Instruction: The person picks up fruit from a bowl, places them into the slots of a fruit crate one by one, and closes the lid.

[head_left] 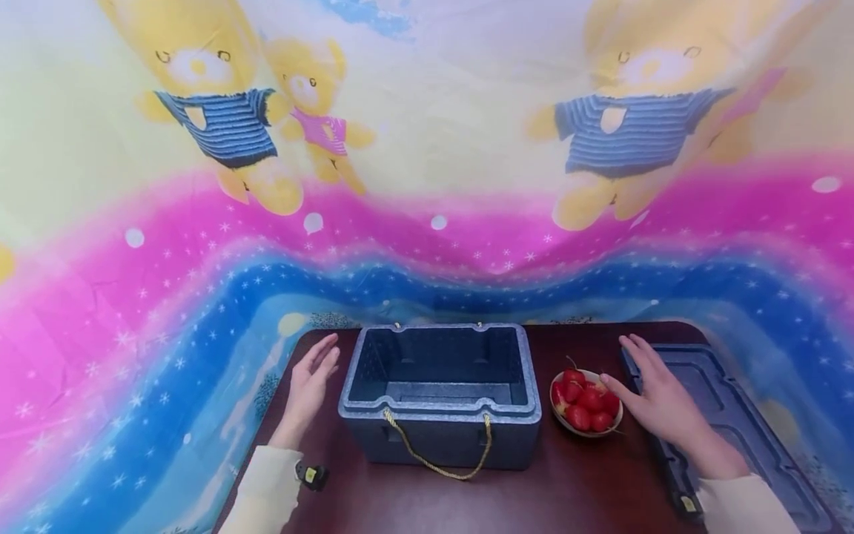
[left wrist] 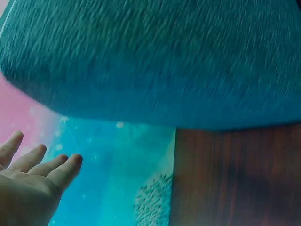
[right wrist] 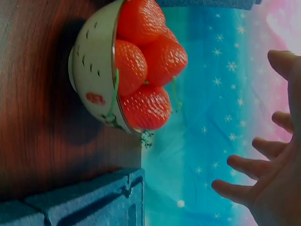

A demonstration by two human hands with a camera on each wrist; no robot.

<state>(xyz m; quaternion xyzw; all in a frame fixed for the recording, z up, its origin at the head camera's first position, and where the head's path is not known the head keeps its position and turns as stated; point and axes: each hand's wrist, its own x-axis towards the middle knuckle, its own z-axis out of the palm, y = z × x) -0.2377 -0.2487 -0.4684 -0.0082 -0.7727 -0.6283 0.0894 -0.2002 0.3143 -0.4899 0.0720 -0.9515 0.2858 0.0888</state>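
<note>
A dark grey foam box with rope handles stands lidless on the table, its inside bare. Left of it my left hand hovers, fingers extended and holding nothing; in the left wrist view the fingers are below the box's side. On the box's right, a small bowl is heaped with red strawberries that have green stems. My right hand is spread in the air just right of the bowl, holding nothing. In the right wrist view its fingers stand apart from the strawberries.
A foam lid lies flat at the table's right side, partly under my right forearm. The dark reddish wooden table has rounded back corners. A rope handle hangs at the box's front. Behind hangs a cloth printed with bears.
</note>
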